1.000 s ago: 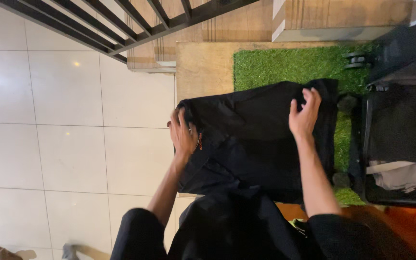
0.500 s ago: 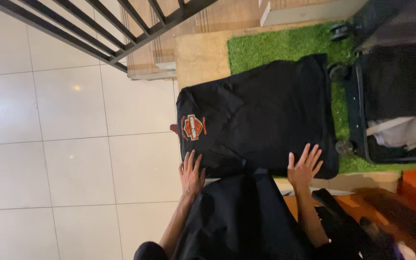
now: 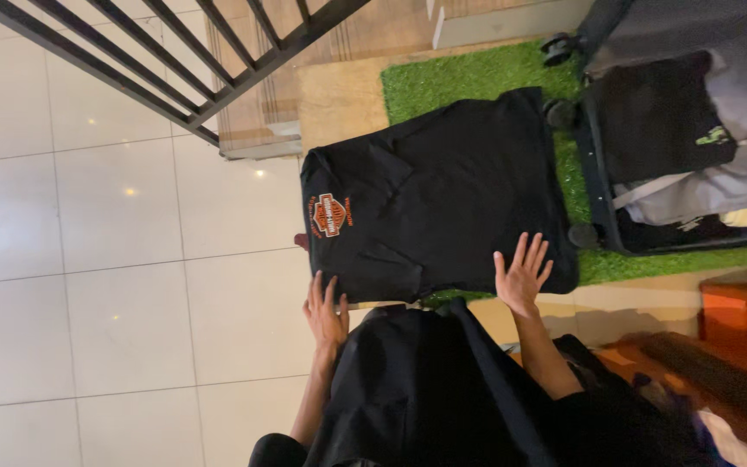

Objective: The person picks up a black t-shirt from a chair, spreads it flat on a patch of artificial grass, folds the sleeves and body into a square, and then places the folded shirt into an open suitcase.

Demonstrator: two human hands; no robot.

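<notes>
White floor tiles fill the left side, with a black railing up top and a green grass mat on the right. Next to the mat sits an open suitcase with clothes in it. Black shirt lies flat, partly on the mat — orange patch facing up. Left hand rests fingers-spread at the shirt's near edge, right hand flat and open on it too — neither is gripping anything.

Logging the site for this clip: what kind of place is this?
Probably a home entry or landing: glossy white floor tiles, a black metal railing, and an open suitcase on a green turf mat.
</notes>
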